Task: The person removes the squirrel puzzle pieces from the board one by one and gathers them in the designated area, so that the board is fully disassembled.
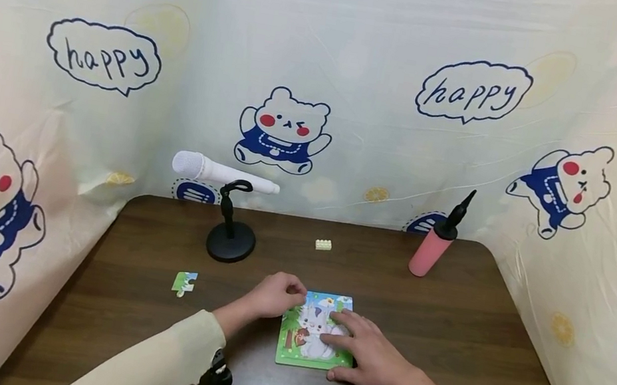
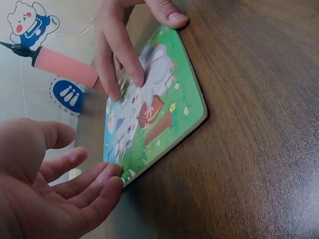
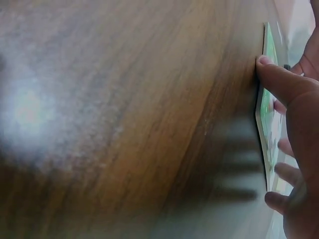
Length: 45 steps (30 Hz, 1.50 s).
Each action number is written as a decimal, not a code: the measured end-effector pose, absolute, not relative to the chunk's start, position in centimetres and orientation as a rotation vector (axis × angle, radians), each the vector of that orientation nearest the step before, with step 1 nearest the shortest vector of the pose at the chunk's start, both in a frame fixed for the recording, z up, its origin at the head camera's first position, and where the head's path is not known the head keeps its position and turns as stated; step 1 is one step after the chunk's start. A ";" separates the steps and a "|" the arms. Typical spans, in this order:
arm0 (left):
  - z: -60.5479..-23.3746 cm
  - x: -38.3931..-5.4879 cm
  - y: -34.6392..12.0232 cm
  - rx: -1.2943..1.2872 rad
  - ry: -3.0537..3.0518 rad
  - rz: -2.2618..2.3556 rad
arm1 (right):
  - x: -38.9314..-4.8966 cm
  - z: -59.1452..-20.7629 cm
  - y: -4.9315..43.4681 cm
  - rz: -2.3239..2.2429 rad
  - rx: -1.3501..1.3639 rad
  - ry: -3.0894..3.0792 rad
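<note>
A square jigsaw puzzle board [image 1: 313, 353] with a white cartoon animal on a green and blue ground lies flat on the table. At its upper left corner is my left hand [image 1: 275, 296], its fingertips touching the edge. In the left wrist view the left hand's [image 2: 55, 184] fingers are loosely bent, the thumb held apart. Across the right part of the board spreads my right hand [image 1: 376, 358]. Its fingertips rest on the picture, and the thumb lies at the lower right edge. Further left on the table lies a small joined bit of jigsaw [image 1: 185, 282], green and blue.
A white microphone [image 1: 227, 173] sits on a black stand [image 1: 231, 241] at the back left. Behind the board lies a cream toy brick [image 1: 323, 245]. The pink hand pump [image 1: 431, 253] with a black nozzle stands at the back right. Printed cloth surrounds the brown table [image 1: 467, 339].
</note>
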<state>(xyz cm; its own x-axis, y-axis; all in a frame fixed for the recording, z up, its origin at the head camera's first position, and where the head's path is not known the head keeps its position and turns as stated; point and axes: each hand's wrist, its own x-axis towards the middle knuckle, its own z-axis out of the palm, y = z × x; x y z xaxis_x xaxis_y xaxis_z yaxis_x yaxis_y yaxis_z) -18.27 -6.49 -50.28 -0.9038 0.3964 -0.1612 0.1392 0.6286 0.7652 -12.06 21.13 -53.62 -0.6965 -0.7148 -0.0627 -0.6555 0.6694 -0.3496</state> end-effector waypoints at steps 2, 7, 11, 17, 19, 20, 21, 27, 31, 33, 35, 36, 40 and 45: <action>-50.3 -18.4 -6.3 0.424 2.530 1.154 | -12.1 -53.5 21.1 -0.423 -1.126 2.687; -50.2 -18.7 -6.0 0.414 2.514 1.155 | -12.1 -53.2 21.1 -0.414 -1.115 2.691; -50.0 -18.9 -5.7 0.430 2.506 1.145 | -12.2 -53.1 21.2 -0.434 -1.106 2.713; -49.9 -19.1 -5.5 0.452 2.470 1.153 | -12.2 -53.0 21.3 -0.432 -1.091 2.708; -50.1 -19.2 -5.4 0.434 2.438 1.181 | -12.3 -52.9 21.3 -0.425 -1.088 2.698; -50.1 -19.3 -5.4 0.421 2.421 1.200 | -12.3 -52.9 21.3 -0.425 -1.088 2.692; -50.2 -19.4 -5.3 0.401 2.403 1.218 | -12.3 -52.8 21.3 -0.421 -1.094 2.689; -50.7 -19.5 -5.0 0.275 2.336 1.295 | -12.4 -52.5 20.9 -0.389 -1.144 2.675; -50.9 -19.4 -4.7 0.244 2.325 1.316 | -12.2 -52.2 20.7 -0.360 -1.128 2.661; -51.0 -19.4 -4.7 0.234 2.323 1.314 | -12.2 -52.1 20.5 -0.345 -1.126 2.659; -51.1 -19.5 -4.6 0.221 2.320 1.313 | -12.1 -52.0 20.3 -0.331 -1.126 2.660; -51.2 -19.5 -4.6 0.217 2.319 1.314 | -12.1 -52.0 20.3 -0.328 -1.127 2.661; -51.4 -19.7 -4.7 0.238 2.365 1.282 | -12.2 -52.1 20.2 -0.325 -1.123 2.662; -51.8 -19.8 -4.7 0.345 2.511 1.182 | -12.2 -52.2 20.1 -0.338 -1.123 2.665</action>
